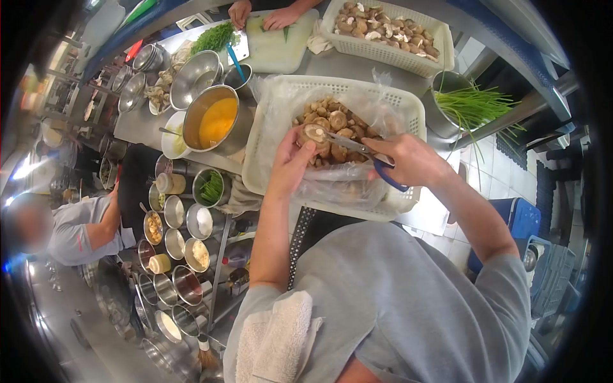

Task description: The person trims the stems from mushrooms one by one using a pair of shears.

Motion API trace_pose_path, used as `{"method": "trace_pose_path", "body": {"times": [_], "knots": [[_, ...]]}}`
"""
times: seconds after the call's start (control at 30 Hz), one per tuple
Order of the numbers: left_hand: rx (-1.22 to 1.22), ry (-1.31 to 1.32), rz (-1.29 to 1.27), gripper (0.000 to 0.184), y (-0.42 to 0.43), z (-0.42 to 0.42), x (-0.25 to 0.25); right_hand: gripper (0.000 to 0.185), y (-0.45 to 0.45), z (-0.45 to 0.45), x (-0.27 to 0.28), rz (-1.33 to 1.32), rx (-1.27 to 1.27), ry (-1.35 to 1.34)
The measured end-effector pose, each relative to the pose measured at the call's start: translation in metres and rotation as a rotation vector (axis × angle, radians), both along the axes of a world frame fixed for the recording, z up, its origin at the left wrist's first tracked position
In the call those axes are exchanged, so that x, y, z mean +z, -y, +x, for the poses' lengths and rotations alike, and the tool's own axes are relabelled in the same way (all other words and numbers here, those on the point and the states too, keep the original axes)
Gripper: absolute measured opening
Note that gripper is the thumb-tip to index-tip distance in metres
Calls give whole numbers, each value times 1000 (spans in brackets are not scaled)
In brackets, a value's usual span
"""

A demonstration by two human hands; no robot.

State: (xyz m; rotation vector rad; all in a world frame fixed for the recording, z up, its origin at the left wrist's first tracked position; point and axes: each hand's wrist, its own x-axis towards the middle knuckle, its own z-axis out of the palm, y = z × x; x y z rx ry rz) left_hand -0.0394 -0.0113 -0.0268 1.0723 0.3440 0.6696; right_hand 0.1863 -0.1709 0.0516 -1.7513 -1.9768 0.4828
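My left hand (293, 165) grips a brown mushroom (315, 132), its pale underside facing up. In my right hand (408, 158) is a pair of scissors (386, 171) with blue handles; the blades reach left to the mushroom's stem side. Whether the blades touch the stem I cannot tell. Below both hands, several whole mushrooms (338, 119) lie in a clear plastic bag (281, 121), which lines a white perforated crate (255, 143).
Behind stands another crate (383, 48) of mushrooms. A metal pot (220, 105) of orange liquid sits left; green stalks (476, 105) fill a pot at right. Across the counter, another person's hands (278, 19) work over a cutting board (287, 48). Another person (83, 223) stands far left.
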Motion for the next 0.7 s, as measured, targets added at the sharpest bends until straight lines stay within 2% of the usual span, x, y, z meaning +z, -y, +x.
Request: {"method": "trace_pose_path", "body": {"times": [0.13,0.23,0.47,0.7], "knots": [[-20,-19,40,45,-1,-2,-3,65,-1,-3,11,-23,21,-3],[-53,-1,39,45,0,1,0,58,-3,-6,15,-50,5,10],[-75,-54,70,42,1,-1,0,55,-10,-7,0,-11,15,59],[-121,-31,-94,40,-2,0,-1,54,-7,-9,-12,-10,39,-108]]}}
